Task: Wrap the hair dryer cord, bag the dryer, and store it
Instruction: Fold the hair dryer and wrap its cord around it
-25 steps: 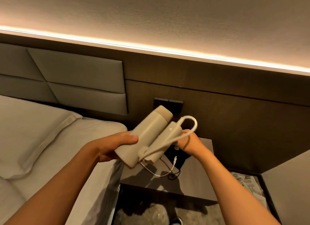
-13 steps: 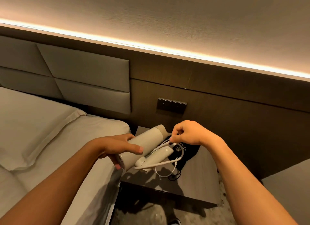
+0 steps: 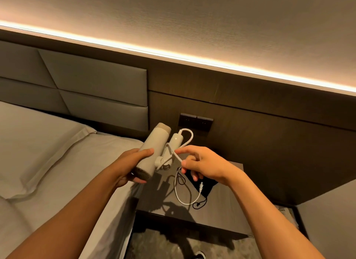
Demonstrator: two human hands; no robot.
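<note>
Winding continues: the right hand [image 3: 204, 165], loosely pinching the cord [image 3: 178, 157], has looped another turn around the folded handle [image 3: 174, 143]; left hand [image 3: 133, 162] still clasps the hair dryer [image 3: 152, 148]; plug [image 3: 201, 186] dangles.

Black bag [image 3: 209, 185] crowding nightstand [image 3: 227, 216] top

The single head-worn view looked forward and down from above the nightstand [image 3: 221, 216], close enough that both forearms filled the lower frame. It faced the wall behind the nightstand, with the bed [image 3: 57, 162] left of the nightstand.
</note>
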